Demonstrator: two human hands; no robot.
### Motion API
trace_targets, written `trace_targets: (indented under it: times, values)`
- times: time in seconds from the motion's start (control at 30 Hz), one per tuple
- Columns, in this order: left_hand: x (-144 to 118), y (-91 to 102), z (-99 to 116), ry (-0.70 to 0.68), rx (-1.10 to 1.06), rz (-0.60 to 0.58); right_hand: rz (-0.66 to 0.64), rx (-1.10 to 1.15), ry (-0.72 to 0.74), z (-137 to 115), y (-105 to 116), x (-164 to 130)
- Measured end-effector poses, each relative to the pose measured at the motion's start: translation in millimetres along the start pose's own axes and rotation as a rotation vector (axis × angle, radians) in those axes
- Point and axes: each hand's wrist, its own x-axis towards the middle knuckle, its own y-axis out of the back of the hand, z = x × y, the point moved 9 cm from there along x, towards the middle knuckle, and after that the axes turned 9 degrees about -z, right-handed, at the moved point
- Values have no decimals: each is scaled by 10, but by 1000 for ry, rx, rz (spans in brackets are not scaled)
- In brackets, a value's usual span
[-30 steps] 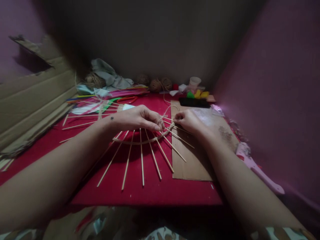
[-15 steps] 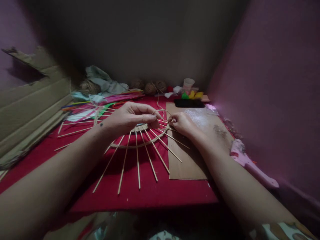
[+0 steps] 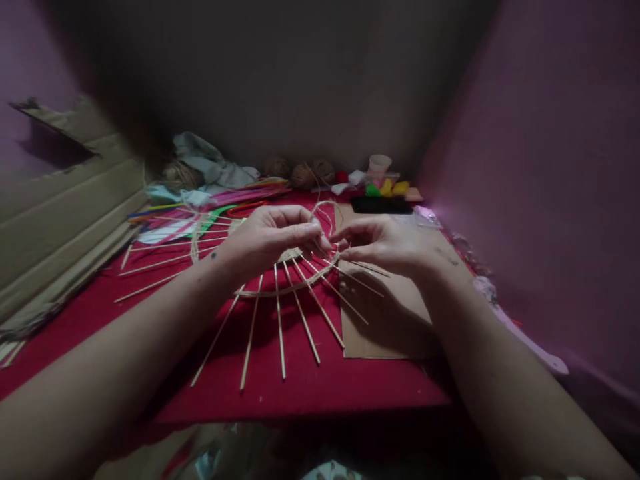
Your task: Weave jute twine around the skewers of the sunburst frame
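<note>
Your left hand (image 3: 267,237) and right hand (image 3: 385,243) are each pinching the jute twine (image 3: 325,208) in a narrow grip over the stick wheel (image 3: 285,293) lying on the red bench (image 3: 260,393), while beyond them a white cup (image 3: 379,163) is standing, contents unclear.

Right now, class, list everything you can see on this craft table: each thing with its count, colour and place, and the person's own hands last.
stick wheel: one, pale sticks fanned from a woven centre, mid table
twine strand: one, tan, looping up between the hands
red cloth: one, covers the table
cardboard sheet: one, brown, right of the wheel
loose sticks: several, pale, left of the wheel
twine balls: about three, tan, back edge
black phone: one, back right
paper cup: one, white, back
coloured paper: pile, mixed, back left
cardboard box: one, brown, far left
left hand: pinching the strand
right hand: pinching beside it
</note>
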Motion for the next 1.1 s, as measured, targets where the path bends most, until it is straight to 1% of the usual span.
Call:
trace_targets:
  times: [0.07,0.1,0.2,0.3,0.4,0.5,0.6,0.7,0.83,0.97,1.03,1.1]
  values:
    - [5,7,-14,0,-33,7,-46,-44,67,-15,-95,38]
    - [7,13,-18,0,-42,13,-72,-81,73,7,-134,57]
    - [7,33,-12,-8,-39,26,-139,-173,24,117,-191,88]
    - [2,50,-8,-8,-12,28,-164,-243,-17,159,-182,72]
    - [-2,67,-3,-12,21,25,-178,-230,-30,174,-187,60]
    - [-1,80,-18,5,66,19,-121,-231,-47,225,-141,75]
    - [5,51,-52,41,79,-33,-15,-324,-113,309,-31,83]
    - [-1,25,-50,51,84,-73,47,-372,-157,345,50,69]
    - [-15,36,-44,70,102,-78,21,-342,-158,316,37,48]
    - [-11,18,-68,90,93,-127,-52,-262,-117,279,-50,54]
    - [-9,31,-81,96,74,-128,-88,-231,-101,288,-90,64]
    - [-10,76,-84,93,49,-98,-61,-248,-111,323,-66,70]
